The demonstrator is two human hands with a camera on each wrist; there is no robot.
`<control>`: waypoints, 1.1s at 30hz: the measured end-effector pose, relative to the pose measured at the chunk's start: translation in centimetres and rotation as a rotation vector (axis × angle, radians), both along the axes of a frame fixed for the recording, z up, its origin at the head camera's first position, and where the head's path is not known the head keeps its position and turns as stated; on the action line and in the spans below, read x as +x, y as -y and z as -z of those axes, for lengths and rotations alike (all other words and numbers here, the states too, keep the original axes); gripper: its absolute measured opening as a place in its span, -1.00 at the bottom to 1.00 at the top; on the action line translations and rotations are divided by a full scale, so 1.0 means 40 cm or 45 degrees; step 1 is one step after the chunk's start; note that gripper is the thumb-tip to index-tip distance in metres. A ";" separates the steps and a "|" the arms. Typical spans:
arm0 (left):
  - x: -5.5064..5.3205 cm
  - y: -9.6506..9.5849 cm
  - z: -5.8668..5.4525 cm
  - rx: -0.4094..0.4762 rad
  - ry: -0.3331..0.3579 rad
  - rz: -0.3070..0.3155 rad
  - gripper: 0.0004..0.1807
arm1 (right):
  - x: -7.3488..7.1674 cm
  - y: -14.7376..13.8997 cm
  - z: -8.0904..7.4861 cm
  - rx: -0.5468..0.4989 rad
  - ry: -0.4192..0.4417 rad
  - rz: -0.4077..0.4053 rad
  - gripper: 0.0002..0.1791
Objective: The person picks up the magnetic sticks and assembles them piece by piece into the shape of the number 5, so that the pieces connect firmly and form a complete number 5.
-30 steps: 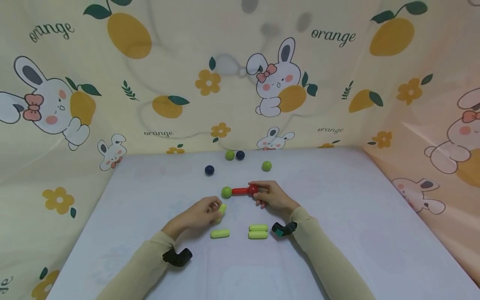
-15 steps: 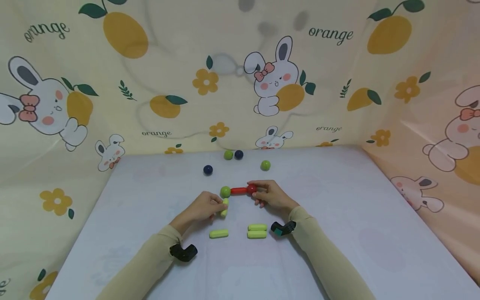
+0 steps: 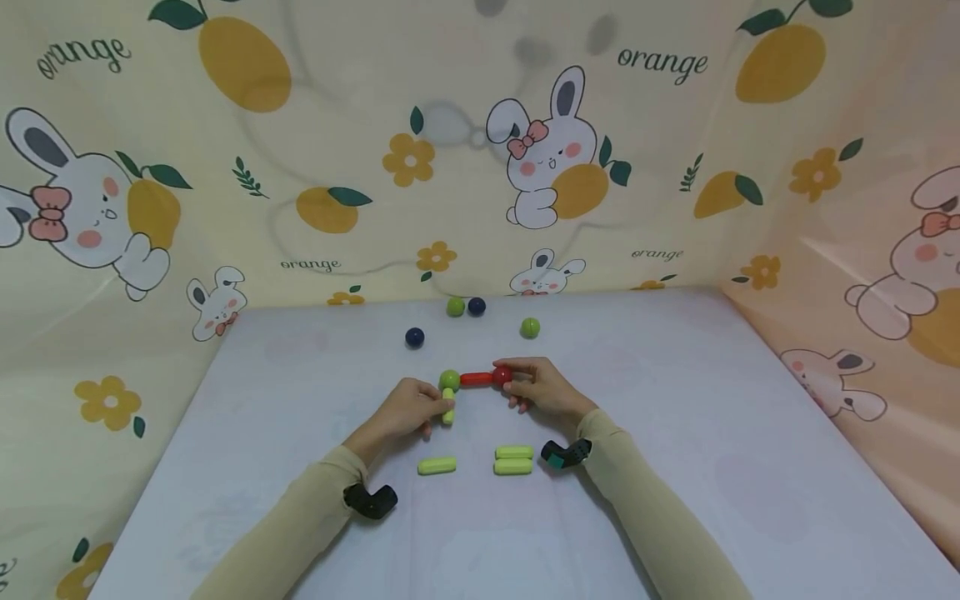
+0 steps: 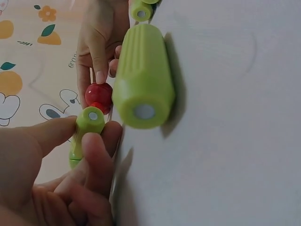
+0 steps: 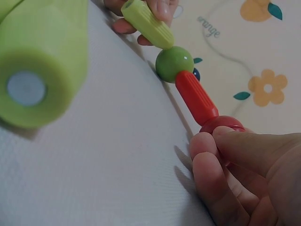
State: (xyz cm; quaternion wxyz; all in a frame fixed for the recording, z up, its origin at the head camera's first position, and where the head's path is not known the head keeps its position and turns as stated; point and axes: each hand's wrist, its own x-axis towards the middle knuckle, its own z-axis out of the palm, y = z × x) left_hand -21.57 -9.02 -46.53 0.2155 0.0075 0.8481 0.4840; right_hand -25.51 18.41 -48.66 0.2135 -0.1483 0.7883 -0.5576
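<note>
Closest in, my two beige sleeves (image 3: 300, 512) reach across the white table (image 3: 637, 358), a black device (image 3: 371, 502) strapped at my left wrist and a second black device (image 3: 566, 454) at my right. Just past them, a lone green rod (image 3: 437, 466) lies crosswise, and well to its right there's a pair of green rods (image 3: 513, 467) lying side by side, touching. Now my left hand (image 3: 401, 410): thumb and fingers clamped on a yellow-green rod (image 3: 448, 414) that points away from me, its far end meeting a green ball (image 3: 450, 380). Off that ball a red rod (image 3: 476, 379) runs right into a red ball (image 3: 502, 377), and here's my right hand (image 3: 551, 389), pinching that red ball between thumb and fingers. It all makes a corner, the green ball at the bend. Farther out, a dark blue ball (image 3: 415, 337) sits alone on the left, a bright green ball (image 3: 530, 327) alone on the right; by the back edge, a lime ball (image 3: 455, 307) sits just beside a navy ball (image 3: 476, 307). Behind everything, cream cloth (image 3: 360, 67) with rabbits, fruit and flowers.
</note>
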 end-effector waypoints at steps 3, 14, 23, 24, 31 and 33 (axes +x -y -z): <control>-0.004 -0.003 0.000 -0.003 0.002 -0.016 -0.72 | -0.003 -0.001 0.000 -0.003 0.002 -0.009 -0.44; -0.010 -0.007 -0.001 0.003 0.016 -0.065 -0.72 | -0.002 0.001 -0.002 0.007 0.007 -0.001 -0.46; -0.007 -0.005 -0.004 -0.009 0.011 -0.049 -0.70 | 0.005 0.004 -0.003 0.013 0.040 0.031 -0.46; -0.007 -0.005 -0.004 -0.003 0.006 -0.044 -0.70 | 0.005 0.004 -0.003 0.013 0.031 0.026 -0.47; -0.007 -0.004 0.007 0.049 -0.043 -0.019 -0.72 | 0.003 0.001 0.004 -0.008 -0.015 -0.005 -0.47; -0.009 -0.005 0.009 0.049 -0.053 -0.021 -0.72 | 0.003 0.002 0.002 -0.012 -0.015 -0.001 -0.47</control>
